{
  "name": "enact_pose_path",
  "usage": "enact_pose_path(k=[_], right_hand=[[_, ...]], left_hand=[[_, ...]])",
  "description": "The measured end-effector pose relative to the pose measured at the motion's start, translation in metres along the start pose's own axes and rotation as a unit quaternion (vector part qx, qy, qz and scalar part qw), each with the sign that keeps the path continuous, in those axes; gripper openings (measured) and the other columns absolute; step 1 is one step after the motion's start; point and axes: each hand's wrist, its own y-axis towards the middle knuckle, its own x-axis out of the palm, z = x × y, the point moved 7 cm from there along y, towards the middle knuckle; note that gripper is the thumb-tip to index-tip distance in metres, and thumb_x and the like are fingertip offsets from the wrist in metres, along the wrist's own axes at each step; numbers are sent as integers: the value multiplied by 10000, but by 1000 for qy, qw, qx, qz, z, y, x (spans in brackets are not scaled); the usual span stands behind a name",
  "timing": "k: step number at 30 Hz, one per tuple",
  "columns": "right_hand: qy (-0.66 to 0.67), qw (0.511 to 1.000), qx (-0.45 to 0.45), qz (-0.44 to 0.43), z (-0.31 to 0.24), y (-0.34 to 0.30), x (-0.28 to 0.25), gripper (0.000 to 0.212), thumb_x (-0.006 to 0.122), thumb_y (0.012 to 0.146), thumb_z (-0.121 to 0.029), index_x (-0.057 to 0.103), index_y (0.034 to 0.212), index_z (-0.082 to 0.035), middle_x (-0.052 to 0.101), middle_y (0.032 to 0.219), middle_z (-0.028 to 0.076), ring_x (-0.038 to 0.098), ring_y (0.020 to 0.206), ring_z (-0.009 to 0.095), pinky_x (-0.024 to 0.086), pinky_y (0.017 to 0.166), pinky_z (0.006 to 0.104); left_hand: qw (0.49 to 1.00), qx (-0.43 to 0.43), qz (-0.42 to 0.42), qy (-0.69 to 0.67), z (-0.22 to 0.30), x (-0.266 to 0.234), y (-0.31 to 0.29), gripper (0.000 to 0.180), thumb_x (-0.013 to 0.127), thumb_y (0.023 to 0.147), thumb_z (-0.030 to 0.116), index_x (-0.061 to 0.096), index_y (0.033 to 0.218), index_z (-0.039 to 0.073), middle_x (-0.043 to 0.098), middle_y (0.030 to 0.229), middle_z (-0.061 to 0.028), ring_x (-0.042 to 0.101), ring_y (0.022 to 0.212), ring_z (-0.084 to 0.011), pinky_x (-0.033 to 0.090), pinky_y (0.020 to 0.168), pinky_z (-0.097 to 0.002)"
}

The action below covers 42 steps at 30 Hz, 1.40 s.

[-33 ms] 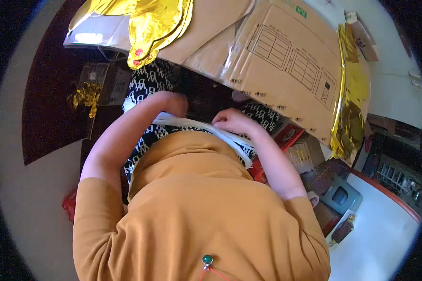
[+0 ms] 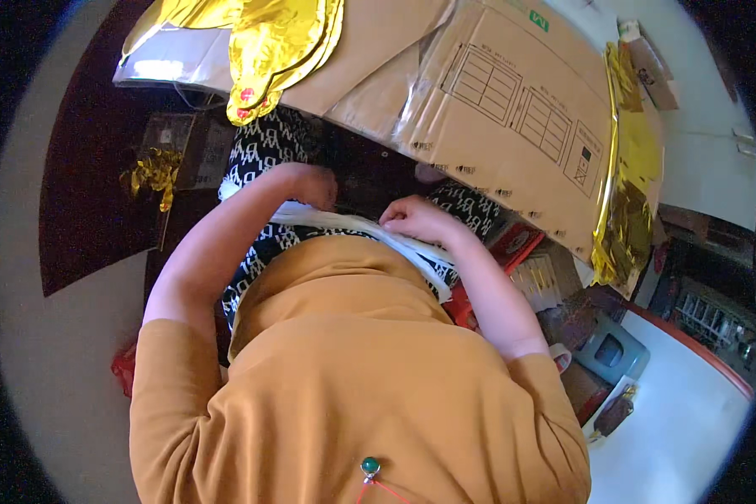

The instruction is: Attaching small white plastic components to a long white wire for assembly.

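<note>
Across my lap, over patterned black-and-white trousers, lies a long bundle of white strands. My right hand is at the bundle's upper edge, thumb and fingers pinched together on it. Bent inward at the wrist, my left hand hangs just above the strands with its fingers curled. Its fingertips are in shadow, and whatever they hold is too small to make out. One end of the bundle runs beneath my left forearm; the other slants down beside my right forearm.
A cardboard sheet covers the surface ahead, with gold foil pieces at its left and gold foil at its right. More foil scraps hang at the left. A tape roll and grey-blue container sit at the right.
</note>
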Motion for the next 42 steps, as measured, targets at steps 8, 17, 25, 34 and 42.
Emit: enact_pose_path(k=[8, 17, 25, 34, 42], right_hand=[[46, 997, 24, 62, 6, 4, 1, 283, 649, 813, -266, 652, 965, -28, 659, 881, 58, 593, 804, 119, 484, 731, 279], [6, 994, 40, 98, -17, 53, -1, 373, 627, 806, -378, 663, 956, -37, 670, 958, 102, 610, 878, 174, 476, 790, 328], [28, 998, 44, 37, -35, 73, 17, 358, 602, 799, -371, 685, 939, -52, 685, 868, 87, 619, 780, 170, 484, 715, 325], [70, 994, 43, 69, -40, 85, 23, 228, 633, 811, -248, 681, 892, -41, 659, 789, 19, 564, 709, 86, 467, 659, 262], [49, 994, 35, 91, -35, 95, 23, 213, 633, 806, -246, 682, 872, -50, 663, 787, 31, 578, 695, 97, 473, 643, 265]], left_hand=[[929, -131, 130, -321, -16, -38, -48, 242, 604, 789, 238, 683, 837, 14, 661, 707, -93, 605, 647, -152, 491, 623, -325], [952, -110, 75, -274, -15, -23, -55, 298, 623, 805, 312, 686, 892, 34, 679, 824, -112, 626, 740, -195, 493, 707, -346], [948, -96, 52, -301, -21, -21, -66, 287, 616, 789, 327, 700, 916, 84, 682, 881, -100, 628, 793, -243, 487, 754, -375], [942, -78, 173, -275, -36, -27, -61, 210, 587, 816, 211, 672, 879, 29, 672, 819, -127, 615, 738, -206, 494, 724, -356], [979, -67, 82, -177, -35, -9, -51, 300, 580, 804, 282, 672, 899, 13, 672, 813, -149, 633, 714, -267, 493, 690, -375]])
